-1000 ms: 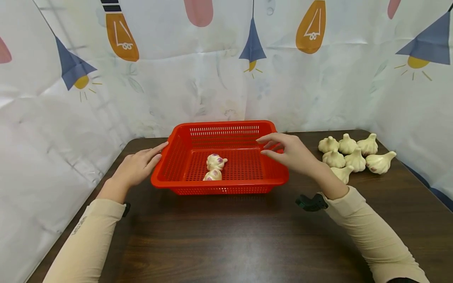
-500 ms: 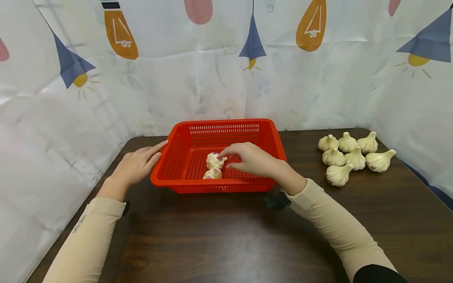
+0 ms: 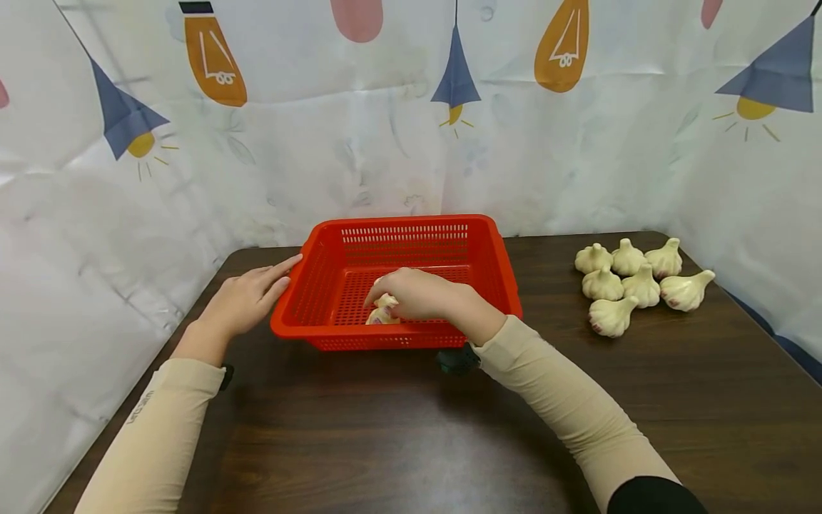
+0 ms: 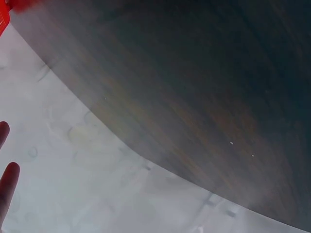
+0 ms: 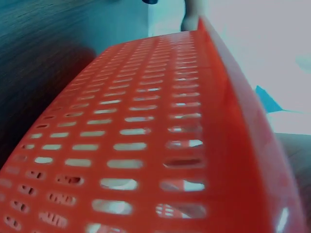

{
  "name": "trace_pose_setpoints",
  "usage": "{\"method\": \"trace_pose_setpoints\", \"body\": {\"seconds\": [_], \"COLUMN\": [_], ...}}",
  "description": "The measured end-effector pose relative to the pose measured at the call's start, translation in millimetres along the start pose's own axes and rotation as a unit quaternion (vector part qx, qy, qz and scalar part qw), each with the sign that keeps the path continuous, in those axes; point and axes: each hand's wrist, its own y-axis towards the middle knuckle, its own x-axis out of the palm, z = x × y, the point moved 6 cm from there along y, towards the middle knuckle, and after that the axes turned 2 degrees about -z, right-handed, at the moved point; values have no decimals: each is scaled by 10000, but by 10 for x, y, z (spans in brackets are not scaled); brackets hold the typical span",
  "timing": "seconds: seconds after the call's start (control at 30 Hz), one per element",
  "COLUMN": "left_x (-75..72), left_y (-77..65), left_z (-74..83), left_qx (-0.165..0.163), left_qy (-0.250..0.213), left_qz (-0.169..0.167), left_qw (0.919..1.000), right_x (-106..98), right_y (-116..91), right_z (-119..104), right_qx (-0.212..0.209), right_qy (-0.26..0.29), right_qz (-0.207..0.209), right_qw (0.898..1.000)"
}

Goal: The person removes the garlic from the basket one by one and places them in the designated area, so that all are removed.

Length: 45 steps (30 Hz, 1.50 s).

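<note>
A red plastic basket (image 3: 501, 285) with slotted walls stands on the dark table. Inside it, toward the left, two white garlic bulbs with purple patches sit close together; the nearer garlic bulb (image 3: 380, 318) shows in part. My right hand (image 3: 420, 294) reaches over the front rim, its fingers curled down around the farther bulb, which it mostly covers. My left hand (image 3: 247, 296) has fairly straight fingers, their tips at the basket's left rim. Two left fingertips (image 4: 8, 182) appear in the left wrist view. The basket's slotted wall (image 5: 126, 121) fills the right wrist view, hiding most of the right hand.
Several garlic bulbs (image 3: 640, 287) lie grouped on the right side of the table (image 3: 385, 442). A white printed curtain (image 3: 289, 164) hangs behind and at both sides. The table's left edge runs just beyond my left forearm (image 3: 154, 435).
From above the basket's right side, my right hand has moved left and down, and its fingers now close around the farther garlic bulb. The left hand has stayed at the rim.
</note>
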Motion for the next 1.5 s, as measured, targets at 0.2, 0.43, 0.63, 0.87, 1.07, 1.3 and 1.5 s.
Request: {"method": "trace_pose_setpoints", "body": {"seconds": [0.2,0.43,0.63,0.87,1.07,1.3,1.5], "left_x": [7,15,1,-8,-11,-9,-12], "left_y": [-14,-3,1,-7,-15,-17,-25], "left_z": [-17,-13,-3,10,15,24,25], "left_qx": [82,189,239,239,205,230,202], "left_qy": [38,9,39,12,27,71,68], "left_qz": [45,124,217,264,217,257,222], "left_qw": [9999,9997,9995,9994,9996,9994,9995], "right_x": [71,187,210,202,191,112,10], "right_y": [133,230,207,160,137,89,0], "right_z": [-2,33,103,174,221,297,348], "right_qx": [-53,-172,21,292,485,904,776], "right_qy": [-259,-58,-131,-261,-580,-516,-414], "right_qz": [-305,-912,-1031,-1083,-987,-544,-54], "right_qw": [9992,9957,9946,9933,9922,9931,9961]}}
